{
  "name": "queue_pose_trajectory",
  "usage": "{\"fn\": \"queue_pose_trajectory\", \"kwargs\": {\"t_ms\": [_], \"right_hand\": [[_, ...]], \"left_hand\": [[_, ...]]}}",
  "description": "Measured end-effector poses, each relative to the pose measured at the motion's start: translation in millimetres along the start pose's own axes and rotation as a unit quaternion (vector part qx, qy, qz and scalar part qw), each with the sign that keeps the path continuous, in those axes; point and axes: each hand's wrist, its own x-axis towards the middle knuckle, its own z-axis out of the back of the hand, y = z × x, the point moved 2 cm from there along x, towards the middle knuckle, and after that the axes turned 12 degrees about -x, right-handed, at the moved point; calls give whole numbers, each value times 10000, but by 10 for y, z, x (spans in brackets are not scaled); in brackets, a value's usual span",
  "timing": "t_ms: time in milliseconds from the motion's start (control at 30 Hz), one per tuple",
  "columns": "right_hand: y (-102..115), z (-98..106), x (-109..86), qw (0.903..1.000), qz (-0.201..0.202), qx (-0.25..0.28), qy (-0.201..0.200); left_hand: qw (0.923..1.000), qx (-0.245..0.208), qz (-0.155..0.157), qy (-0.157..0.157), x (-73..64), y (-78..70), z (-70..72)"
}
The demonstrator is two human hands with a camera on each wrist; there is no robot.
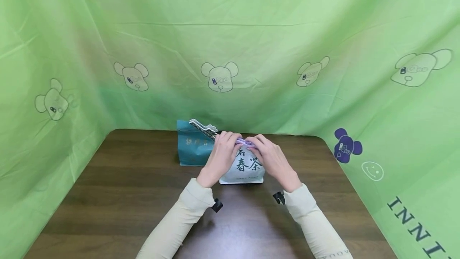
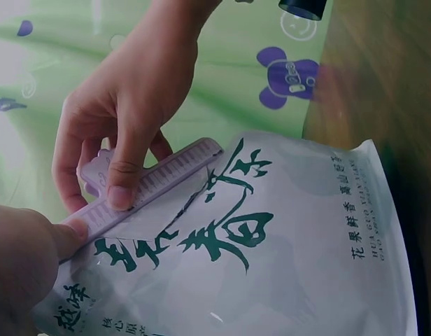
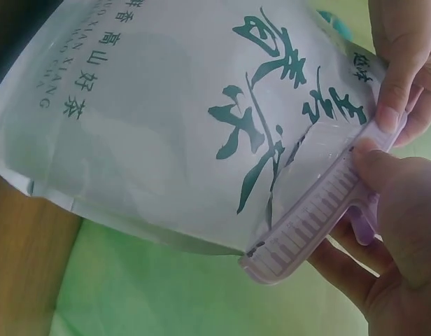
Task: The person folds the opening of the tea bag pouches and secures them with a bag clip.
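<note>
A white tea bag (image 1: 231, 177) with green lettering stands upright in front of me, its top folded over. Along the fold lies a lilac sealing clip (image 2: 170, 175) with a toothed-looking ribbed face. My left hand (image 1: 223, 153) pinches one end of the clip, thumb on its front. Beside it, my right hand (image 1: 271, 157) pinches the clip nearer its other end; the right thumb (image 3: 376, 164) presses the ribbed bar, and the fingers are behind. A rounded tab sticks out at the clip's back in the right wrist view.
Behind and left of the white bag stands a teal bag (image 1: 192, 153). A white and dark sealing clip (image 1: 203, 128) slants across its top. The brown wooden table (image 1: 118, 195) is bordered by a green printed curtain (image 1: 172, 51) at the back and sides.
</note>
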Motion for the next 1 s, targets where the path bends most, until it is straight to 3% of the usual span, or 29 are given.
{"fn": "queue_pose_trajectory", "kwargs": {"t_ms": [233, 500, 667, 1000], "right_hand": [[-202, -9, 49, 9998, -204, -23, -55], [-360, -113, 110, 9991, -388, 87, -117], [-396, -206, 132, 9988, -397, 209, -207], [-472, -348, 126, 9984, -513, 233, 36]], "left_hand": [[9997, 118, -67, 191, 223, 29, -89], [9992, 123, 113, 357, 400, 122, -173], [9993, 191, 151, 296, 410, 202, -218], [9990, 381, 127, 185, 367, 380, -383]]}}
